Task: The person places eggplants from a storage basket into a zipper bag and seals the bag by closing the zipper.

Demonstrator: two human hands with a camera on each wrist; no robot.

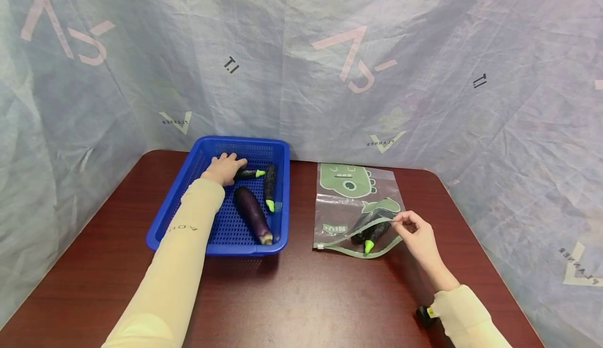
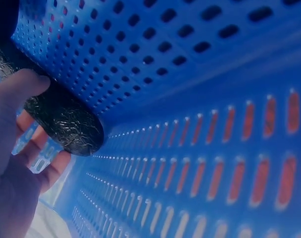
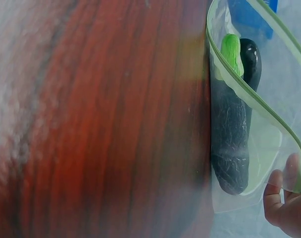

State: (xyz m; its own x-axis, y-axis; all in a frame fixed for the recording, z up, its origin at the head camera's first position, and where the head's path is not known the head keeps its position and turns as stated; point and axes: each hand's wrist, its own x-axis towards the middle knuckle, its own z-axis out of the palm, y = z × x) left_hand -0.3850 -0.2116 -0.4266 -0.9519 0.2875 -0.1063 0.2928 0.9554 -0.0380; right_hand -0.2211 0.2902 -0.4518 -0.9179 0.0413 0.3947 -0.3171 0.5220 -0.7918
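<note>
Inside the blue basket (image 1: 285,180), my left hand (image 1: 223,169) holds a dark, wrinkled cucumber (image 2: 66,116), thumb across it and fingers along its other side. Its light green tip shows past the hand in the head view. A second dark cucumber (image 1: 269,183) lies by the basket's right wall, and a purple eggplant (image 1: 252,213) slants across the floor. My right hand (image 1: 421,240) pinches the rim of a clear zip bag (image 1: 330,209) with green print, keeping its mouth apart. In the bag lie a green-tipped cucumber (image 3: 230,134) and another dark vegetable (image 3: 252,59) partly behind it.
Basket and bag stand side by side on a dark red wooden table (image 1: 301,301). A grey printed cloth (image 1: 264,91) hangs behind and around the table. Near the right sleeve is a small black object (image 1: 425,316).
</note>
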